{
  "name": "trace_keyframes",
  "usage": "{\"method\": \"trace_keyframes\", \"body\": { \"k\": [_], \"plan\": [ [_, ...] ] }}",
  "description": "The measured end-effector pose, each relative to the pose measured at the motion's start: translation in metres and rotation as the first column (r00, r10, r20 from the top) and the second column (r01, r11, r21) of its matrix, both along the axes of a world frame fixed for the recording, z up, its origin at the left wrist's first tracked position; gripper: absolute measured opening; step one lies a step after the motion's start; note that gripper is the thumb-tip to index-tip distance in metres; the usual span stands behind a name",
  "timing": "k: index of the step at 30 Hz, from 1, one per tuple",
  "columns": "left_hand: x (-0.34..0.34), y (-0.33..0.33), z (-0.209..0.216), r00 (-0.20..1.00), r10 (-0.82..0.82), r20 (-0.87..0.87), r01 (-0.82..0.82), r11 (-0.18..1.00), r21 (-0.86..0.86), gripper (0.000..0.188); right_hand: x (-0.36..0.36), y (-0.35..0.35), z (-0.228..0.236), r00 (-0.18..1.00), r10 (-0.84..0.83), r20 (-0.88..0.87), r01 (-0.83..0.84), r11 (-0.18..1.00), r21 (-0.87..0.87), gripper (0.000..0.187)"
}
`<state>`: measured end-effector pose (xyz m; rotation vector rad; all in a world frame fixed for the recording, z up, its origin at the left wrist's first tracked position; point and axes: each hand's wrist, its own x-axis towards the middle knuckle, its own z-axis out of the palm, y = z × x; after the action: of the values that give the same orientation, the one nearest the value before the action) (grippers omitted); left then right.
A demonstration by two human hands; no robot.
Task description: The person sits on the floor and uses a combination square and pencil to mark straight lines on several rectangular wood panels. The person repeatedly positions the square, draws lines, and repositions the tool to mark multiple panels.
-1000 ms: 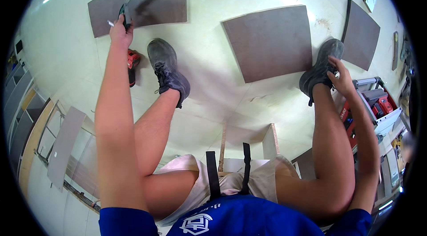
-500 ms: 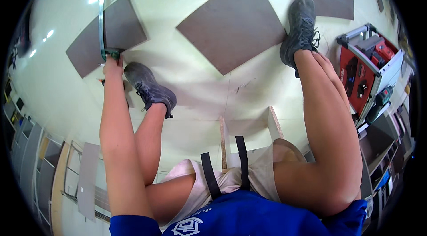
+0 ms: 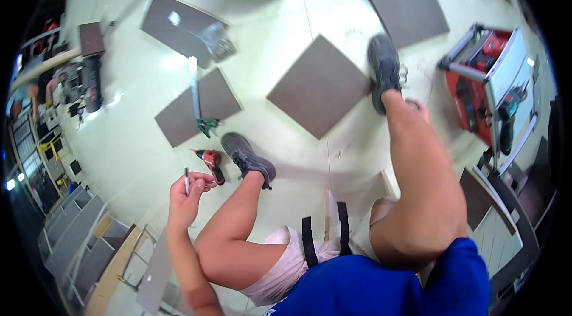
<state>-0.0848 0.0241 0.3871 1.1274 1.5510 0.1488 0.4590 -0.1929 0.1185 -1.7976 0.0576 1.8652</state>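
Note:
My left hand (image 3: 187, 200) is closed around a slim dark-and-silver pen (image 3: 187, 182), held upright between the thumb and fingers. Just beyond it on the floor lies a red cordless drill (image 3: 211, 163), beside my left shoe. A long metal bar with a green handle (image 3: 207, 125), which looks like a bar clamp, rests on a brown board (image 3: 176, 122). My right hand (image 3: 419, 110) is mostly hidden behind my right shin, close to the ankle; its fingers cannot be made out. Between my feet lies a square brown board (image 3: 319, 86).
More brown boards (image 3: 405, 9) lie around the pale floor, one bearing a clear plastic bag (image 3: 218, 40). On the right stands a red and grey tool case (image 3: 476, 101) with a green drill (image 3: 510, 114) on its side. Shelving parts (image 3: 74, 238) stand at the left.
My left hand has let go of the bar's green handle and come back toward me, now with a pen in it. The view has swung leftward, uncovering the red drill.

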Motion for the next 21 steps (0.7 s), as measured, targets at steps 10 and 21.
{"method": "trace_keyframes", "body": {
  "k": [10, 21],
  "plan": [
    [-0.006, -0.024, 0.002, 1.000, -0.014, -0.020, 0.022, 0.896, 0.443, 0.019, 0.005, -0.030, 0.215, 0.970, -0.236, 0.059, 0.162, 0.807, 0.568, 0.057],
    [-0.071, -0.105, 0.035, 0.894, 0.448, 0.007, -0.350, 0.689, 0.635, 0.026, -0.074, -0.187, 0.313, 0.635, -0.206, 0.744, -0.463, 0.670, 0.580, 0.082]
  ]
}}
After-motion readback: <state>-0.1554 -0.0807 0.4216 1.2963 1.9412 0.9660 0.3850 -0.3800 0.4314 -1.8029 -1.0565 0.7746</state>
